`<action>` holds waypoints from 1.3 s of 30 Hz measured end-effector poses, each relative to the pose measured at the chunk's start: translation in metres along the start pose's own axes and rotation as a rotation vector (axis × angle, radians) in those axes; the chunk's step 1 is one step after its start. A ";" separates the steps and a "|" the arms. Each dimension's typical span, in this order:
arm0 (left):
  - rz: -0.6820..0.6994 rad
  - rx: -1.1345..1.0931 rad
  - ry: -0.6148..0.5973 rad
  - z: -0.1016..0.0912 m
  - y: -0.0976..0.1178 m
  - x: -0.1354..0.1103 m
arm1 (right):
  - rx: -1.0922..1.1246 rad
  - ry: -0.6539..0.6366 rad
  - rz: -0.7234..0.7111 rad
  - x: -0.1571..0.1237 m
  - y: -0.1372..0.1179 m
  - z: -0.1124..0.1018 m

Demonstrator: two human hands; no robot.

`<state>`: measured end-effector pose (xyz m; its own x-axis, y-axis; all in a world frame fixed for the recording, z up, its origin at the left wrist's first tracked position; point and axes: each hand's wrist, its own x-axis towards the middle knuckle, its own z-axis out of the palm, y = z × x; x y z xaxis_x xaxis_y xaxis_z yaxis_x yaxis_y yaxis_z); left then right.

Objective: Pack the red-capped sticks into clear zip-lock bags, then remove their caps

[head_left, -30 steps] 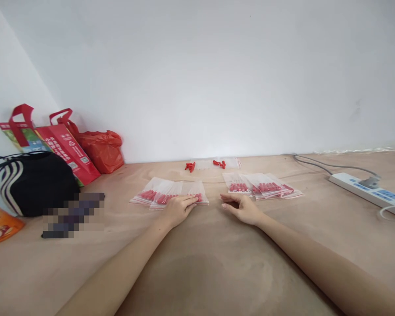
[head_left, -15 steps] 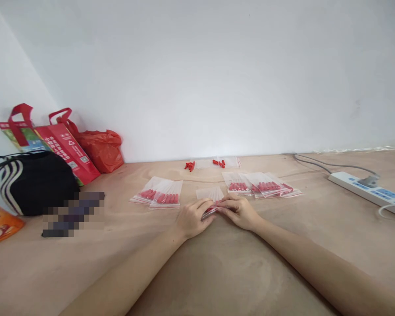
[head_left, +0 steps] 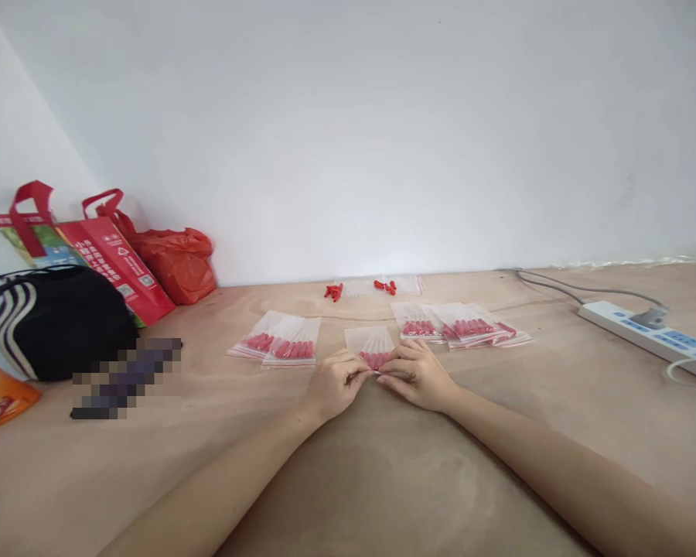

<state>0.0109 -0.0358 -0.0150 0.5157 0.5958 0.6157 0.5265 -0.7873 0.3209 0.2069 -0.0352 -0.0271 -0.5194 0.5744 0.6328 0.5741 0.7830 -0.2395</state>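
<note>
Pale wall (head_left: 417, 147) backs a wooden table (head_left: 348, 480) bearing a clear bag (head_left: 369, 338) with red pieces inside. Left hand (head_left: 337, 381) and right hand (head_left: 422, 377) both pinch its near edge, each grip closed on it. Left and right of this bag lie more filled bags (head_left: 293, 334); behind it, loose red caps (head_left: 334, 292).

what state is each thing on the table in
left hand: pinching middle bag's near edge
right hand: pinching the same edge
middle bag: holds red pieces; seal unclear
left bags: filled, overlapping, lying flat
right bags: filled, overlapping, lying flat
far red pieces: in two clusters
power strip: gray plug inserted
red plastic bag: bulging, crumpled
black bag: bulging
</note>
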 end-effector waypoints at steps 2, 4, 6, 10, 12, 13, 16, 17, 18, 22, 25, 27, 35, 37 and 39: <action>-0.019 -0.004 -0.011 -0.001 0.001 0.000 | -0.031 -0.016 -0.008 0.000 -0.002 0.000; -0.040 -0.006 -0.019 0.000 0.001 -0.001 | -0.077 -0.025 -0.023 0.001 -0.003 0.001; -0.065 -0.012 -0.025 0.000 0.000 -0.002 | -0.115 -0.032 -0.040 0.001 -0.004 0.002; -0.099 -0.042 -0.030 0.001 0.000 -0.003 | -0.120 -0.050 -0.046 0.002 -0.007 0.002; -0.084 -0.040 -0.032 0.000 0.001 -0.003 | -0.106 -0.049 -0.025 0.003 -0.008 0.002; -0.063 -0.027 -0.031 0.000 0.001 -0.002 | -0.100 -0.047 -0.007 0.003 -0.008 0.002; 0.056 0.057 -0.010 -0.002 0.000 -0.002 | -0.079 -0.045 0.058 0.004 -0.007 0.001; 0.101 0.094 -0.003 -0.002 0.000 -0.001 | -0.069 -0.049 0.073 0.004 -0.006 0.001; 0.142 0.131 0.000 -0.003 -0.001 -0.001 | -0.058 -0.054 0.081 0.004 -0.006 0.001; 0.259 0.226 0.000 -0.003 -0.005 -0.001 | -0.033 -0.069 0.103 0.004 -0.004 0.001; 0.294 0.230 0.037 -0.003 -0.006 0.000 | -0.020 -0.073 0.111 0.004 -0.004 0.001; 0.290 0.228 0.053 -0.003 -0.007 0.001 | -0.023 -0.080 0.086 0.003 -0.005 0.001; 0.345 0.315 0.014 -0.003 -0.010 0.001 | -0.195 -0.046 -0.051 0.005 -0.007 0.002; 0.359 0.315 0.002 -0.002 -0.010 0.001 | -0.247 -0.026 -0.078 0.007 -0.008 0.003; 0.369 0.297 0.005 -0.002 -0.010 0.002 | -0.296 -0.011 -0.112 0.008 -0.009 0.005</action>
<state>0.0057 -0.0275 -0.0159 0.7017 0.2833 0.6537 0.4796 -0.8664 -0.1394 0.1944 -0.0359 -0.0237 -0.5956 0.4927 0.6345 0.6715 0.7388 0.0567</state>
